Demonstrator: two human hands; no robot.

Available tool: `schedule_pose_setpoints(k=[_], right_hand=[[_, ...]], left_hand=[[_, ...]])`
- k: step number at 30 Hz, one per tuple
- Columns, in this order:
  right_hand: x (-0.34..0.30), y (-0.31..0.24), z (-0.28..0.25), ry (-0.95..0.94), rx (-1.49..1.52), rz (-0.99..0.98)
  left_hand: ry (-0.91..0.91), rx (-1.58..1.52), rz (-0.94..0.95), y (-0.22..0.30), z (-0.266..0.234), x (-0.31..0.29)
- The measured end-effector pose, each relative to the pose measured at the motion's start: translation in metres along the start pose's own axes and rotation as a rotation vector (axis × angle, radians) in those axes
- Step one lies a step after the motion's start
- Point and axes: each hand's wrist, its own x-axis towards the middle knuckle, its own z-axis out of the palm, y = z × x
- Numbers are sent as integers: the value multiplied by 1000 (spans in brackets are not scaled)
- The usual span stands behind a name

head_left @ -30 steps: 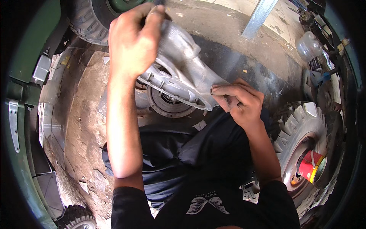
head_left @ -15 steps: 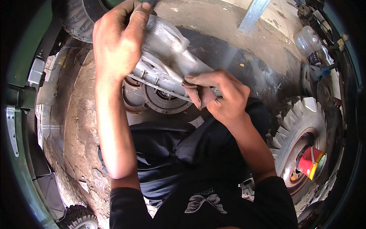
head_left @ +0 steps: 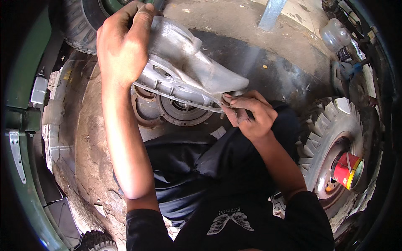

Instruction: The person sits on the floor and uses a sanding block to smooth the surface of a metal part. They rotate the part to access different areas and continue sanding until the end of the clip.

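Note:
A grey cast-metal housing (head_left: pixel 180 54) is held tilted above my lap, its narrow end toward the right. My left hand (head_left: pixel 123 54) is closed around its upper left end, thumb on top, with most of the fingers hidden behind. At the lower right edge of the casting, my right hand (head_left: pixel 256 116) pinches a folded reddish-brown piece of sandpaper (head_left: pixel 231 115) against the metal. The fingertips cover part of the spot where the paper meets the housing.
Round metal plate parts (head_left: pixel 184 115) lie beneath the housing. A treaded wheel (head_left: pixel 312 157) with a red-and-yellow can (head_left: pixel 346 170) in its rim is at right. Another tyre (head_left: pixel 79 27) is upper left. A blue-grey post (head_left: pixel 272 14) and clear plastic bottle (head_left: pixel 335 35) stand farther back.
My right hand has slid right and slightly down along the housing's edge with the sandpaper, uncovering the narrow end. My left hand keeps its hold; the whole view has shifted slightly.

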Motion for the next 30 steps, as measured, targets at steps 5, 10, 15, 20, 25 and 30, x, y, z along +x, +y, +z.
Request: schedule_pose_setpoints(k=[5, 10, 15, 20, 25, 30], right_hand=[[0, -1, 6, 11, 16, 39], [-7, 5, -3, -26, 18, -6], [20, -15, 18, 19, 70, -6], [21, -21, 16, -18, 48, 100], [13, -13, 3, -20, 22, 85], [20, -9, 7, -52, 64, 47]], left_hand=[[50, -13, 23, 0, 5, -3], [77, -41, 5, 2, 7, -4], [118, -58, 96, 12, 7, -6], [110, -146, -89, 42, 4, -8], [121, -89, 3, 46, 6, -10], [103, -91, -48, 44, 8, -8]])
